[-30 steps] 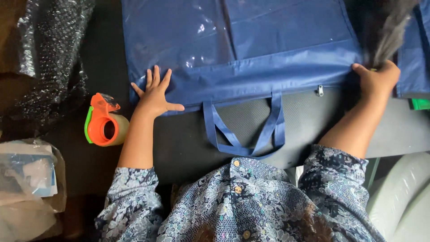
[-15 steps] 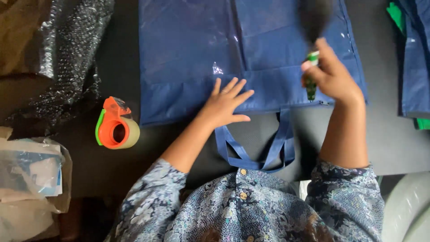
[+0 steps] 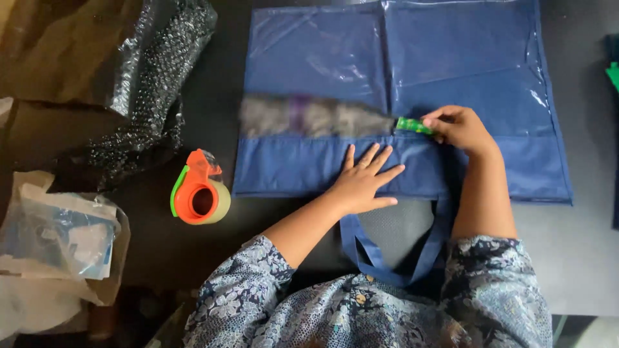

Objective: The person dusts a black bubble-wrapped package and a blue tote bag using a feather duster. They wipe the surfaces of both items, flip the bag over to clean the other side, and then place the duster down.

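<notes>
A flat navy blue bag [image 3: 451, 71] with a clear plastic front and loop handles [image 3: 393, 258] lies on the dark table. My left hand [image 3: 364, 180] presses flat on the bag's lower band, fingers spread. My right hand [image 3: 461, 129] grips the green handle of a feather duster [image 3: 309, 117]. The duster's grey, blurred head lies across the left half of the bag, pointing left.
An orange tape dispenser [image 3: 198, 190] with a clear roll stands left of the bag. Black bubble wrap [image 3: 155, 71] and brown paper [image 3: 51, 58] lie at the top left. Plastic packets [image 3: 58, 238] sit at the lower left. Another blue bag's edge [image 3: 612, 77] shows at far right.
My right hand has swung the duster from upright above the bag down to lie across it pointing left. My left hand has slid right along the bag's lower band.
</notes>
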